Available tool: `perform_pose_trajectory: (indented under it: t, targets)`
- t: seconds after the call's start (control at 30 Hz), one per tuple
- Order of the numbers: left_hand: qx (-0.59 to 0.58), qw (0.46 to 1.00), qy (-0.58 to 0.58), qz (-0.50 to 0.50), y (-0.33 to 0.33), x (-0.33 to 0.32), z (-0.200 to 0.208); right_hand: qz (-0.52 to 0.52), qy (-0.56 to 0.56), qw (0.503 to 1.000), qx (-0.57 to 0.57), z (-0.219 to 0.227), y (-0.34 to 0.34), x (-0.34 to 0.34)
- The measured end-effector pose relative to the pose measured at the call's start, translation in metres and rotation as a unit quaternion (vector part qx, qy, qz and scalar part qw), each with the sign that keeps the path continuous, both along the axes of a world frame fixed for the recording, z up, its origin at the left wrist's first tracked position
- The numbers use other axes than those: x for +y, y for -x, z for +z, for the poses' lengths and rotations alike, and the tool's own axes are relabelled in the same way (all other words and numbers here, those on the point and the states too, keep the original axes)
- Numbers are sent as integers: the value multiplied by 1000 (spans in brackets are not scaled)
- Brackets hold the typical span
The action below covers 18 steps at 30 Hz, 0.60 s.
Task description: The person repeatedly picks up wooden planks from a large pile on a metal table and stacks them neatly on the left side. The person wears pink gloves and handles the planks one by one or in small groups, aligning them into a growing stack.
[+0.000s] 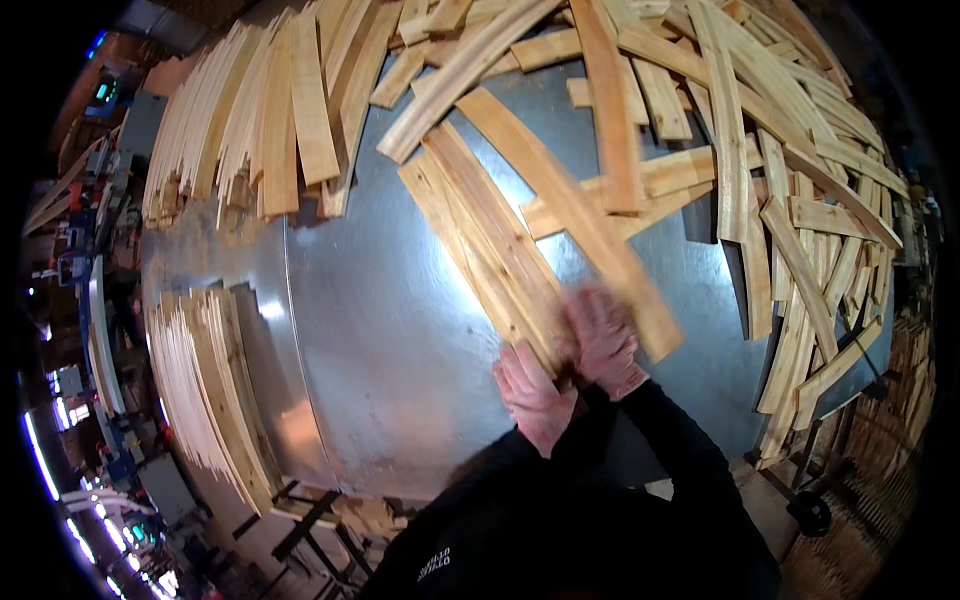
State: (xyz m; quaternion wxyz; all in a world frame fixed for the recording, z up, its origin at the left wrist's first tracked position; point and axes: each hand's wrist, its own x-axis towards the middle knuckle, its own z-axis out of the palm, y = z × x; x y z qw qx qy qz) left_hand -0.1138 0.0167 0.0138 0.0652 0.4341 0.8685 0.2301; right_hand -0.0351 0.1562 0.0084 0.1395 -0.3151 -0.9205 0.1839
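Several narrow wooden boards (470, 240) lie side by side at a slant, their near ends at my hands. My left hand (535, 398) is closed over the near end of the left boards, fingers bent across the top. My right hand (603, 340) is at the right edge of the same boards, its fingers smeared by motion, so its grip is unclear. Just right of it, a separate loose board (575, 215) slants down with a blurred near end. Whether my right hand touches that board I cannot tell.
A metal table (390, 370) spreads beneath. Boards are lined up in rows at the far left (290, 110) and near left (215, 390). A jumbled heap of boards (800, 220) covers the right and far side, with some crossing the middle. Machinery (85, 300) stands beyond the left edge.
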Motion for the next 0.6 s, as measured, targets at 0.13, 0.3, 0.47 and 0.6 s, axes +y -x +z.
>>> perform_pose_trajectory:
  t: [0.13, 0.3, 0.47, 0.6]
  targets:
    - [10, 999, 41, 31, 1, 3, 17, -155, -5, 986, -58, 27, -13, 19]
    - [-232, 966, -75, 91, 24, -3, 59, -151, -33, 973, -173, 34, -56, 120]
    - [-706, 660, -232, 110, -3, -5, 36, -12, 488, 873, -8, 79, -53, 115]
    - [-877, 427, -207, 75, -18, -3, 42, 148, 253, 952, -90, 53, -22, 61]
